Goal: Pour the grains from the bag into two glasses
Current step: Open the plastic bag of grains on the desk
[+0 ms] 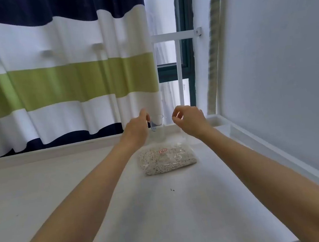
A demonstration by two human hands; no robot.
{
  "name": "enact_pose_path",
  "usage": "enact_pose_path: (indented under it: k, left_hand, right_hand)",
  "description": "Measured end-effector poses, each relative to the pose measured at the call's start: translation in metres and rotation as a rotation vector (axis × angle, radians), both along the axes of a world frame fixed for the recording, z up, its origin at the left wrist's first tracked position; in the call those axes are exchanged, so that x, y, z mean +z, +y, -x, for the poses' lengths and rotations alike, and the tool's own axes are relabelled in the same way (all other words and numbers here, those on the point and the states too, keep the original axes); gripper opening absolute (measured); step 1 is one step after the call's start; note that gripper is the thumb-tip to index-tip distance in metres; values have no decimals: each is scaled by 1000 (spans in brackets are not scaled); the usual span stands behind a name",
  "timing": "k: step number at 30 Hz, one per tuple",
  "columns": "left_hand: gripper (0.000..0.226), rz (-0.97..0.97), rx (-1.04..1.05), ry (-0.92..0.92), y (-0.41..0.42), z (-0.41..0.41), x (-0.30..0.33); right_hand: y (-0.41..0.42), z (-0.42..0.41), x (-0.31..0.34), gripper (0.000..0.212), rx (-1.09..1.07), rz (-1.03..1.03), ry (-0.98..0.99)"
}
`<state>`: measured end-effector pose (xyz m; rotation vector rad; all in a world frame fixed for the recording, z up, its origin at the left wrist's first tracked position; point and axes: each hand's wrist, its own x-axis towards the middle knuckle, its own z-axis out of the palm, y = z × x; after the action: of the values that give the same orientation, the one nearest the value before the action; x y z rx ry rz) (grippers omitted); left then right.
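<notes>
A big striped curtain (61,72) in blue, white and green hangs far past both hands, and a window (170,64) shows to the right of it. Under both arms lies a wide white table (53,191), and a white wall (276,59) stands off to the right of the right hand. Closer to the person than both hands, and between the two arms, a clear bag (167,159) lies flat on the table. It looks full of pale grains, and it has a small red and white label (163,150) on top. I cannot tell if the bag is sealed or open. Just to the right of the left hand (136,128) stands a clear glass (156,129), and it looks empty. It may be more than one glass stacked together, but that is too blurry to tell. The left hand is stretched out with its fingers curled loosely, and its fingertips are right by the rim of the glass. I cannot tell if it is touching or holding the glass. The right hand (190,120) is up in the air, a little to the right of the glass, with fingers curled in and nothing in it. Some tiny dark specks (172,189) lie on the table near the right arm. No grains are in the glass, so I think the job has hardly begun. The glasses need setting out, the bag needs lifting, and all the pouring is left.
</notes>
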<state>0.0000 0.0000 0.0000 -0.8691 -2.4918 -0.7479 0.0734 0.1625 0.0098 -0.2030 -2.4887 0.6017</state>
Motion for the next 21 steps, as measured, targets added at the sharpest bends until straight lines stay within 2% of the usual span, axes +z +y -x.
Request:
enact_pose_path:
  k: [4,6,8,10,13,15,17,21]
  left_hand:
    - [58,-23,-76,-129,-5,8,-24]
    - [68,41,-4,-128,-4,16,-41]
    - [60,133,117,-138,-4,25,-56]
    - [56,161,211,-266,-3,30,-71]
    - [67,71,343,-467,-1,31,-87]
    - [70,-10,399,-535,1,31,-95]
    - [70,-7,421,-545,3,30,-104]
    - [62,-23,360,-410,4,24,-114]
  right_hand:
    - [5,10,-30,18,-14,103,-95]
    - [7,18,-49,21,-21,128,-154]
    - [8,24,-65,29,-72,134,-194]
    - [7,28,-81,41,-156,110,-237]
    - [4,29,-97,54,-263,108,-296]
    - [1,29,-108,58,-306,122,-300]
    - [0,30,-119,58,-331,111,-296]
    - [2,31,-124,48,-268,70,-320]
